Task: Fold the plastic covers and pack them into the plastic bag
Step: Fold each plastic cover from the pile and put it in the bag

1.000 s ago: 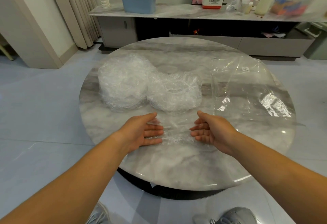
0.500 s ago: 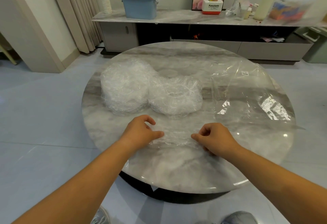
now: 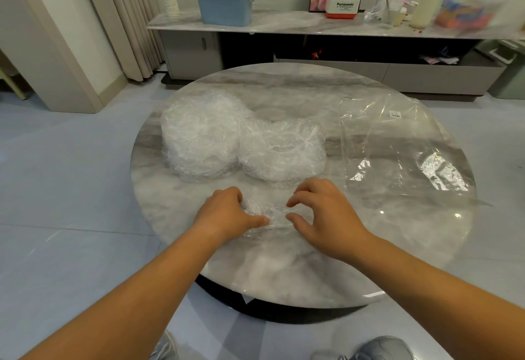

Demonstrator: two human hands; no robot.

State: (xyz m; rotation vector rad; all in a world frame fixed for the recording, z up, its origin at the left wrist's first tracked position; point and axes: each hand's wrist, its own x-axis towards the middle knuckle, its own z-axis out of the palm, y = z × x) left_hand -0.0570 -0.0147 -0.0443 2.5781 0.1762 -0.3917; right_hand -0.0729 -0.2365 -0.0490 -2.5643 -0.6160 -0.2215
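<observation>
Since a second ago, when both palms lay flat and apart on either side of it, my hands have drawn in toward each other and curled up over the plastic cover (image 3: 270, 213), which now sits bunched and crinkled between them near the front of the round marble worktop (image 3: 284, 274). My left hand (image 3: 227, 214) has its fingers (image 3: 237, 193) tucked down into the film with the thumb stretched out along its near edge, so it is grasping the cover. My right hand (image 3: 324, 212) arches like a claw at the cover's other side, forefinger and thumb held a little apart with clear film between them; whether it actually pinches the plastic I cannot tell. Just beyond my knuckles lie two heaps of unfolded covers touching one another: the larger heap (image 3: 199, 138) to the left and the smaller heap (image 3: 281, 152) just beside it. Off to the right the plastic bag (image 3: 397, 146) lies flat and glossy on the worktop, a small white label (image 3: 395, 115) near its far edge, apart from both the heaps and my hands.
</observation>
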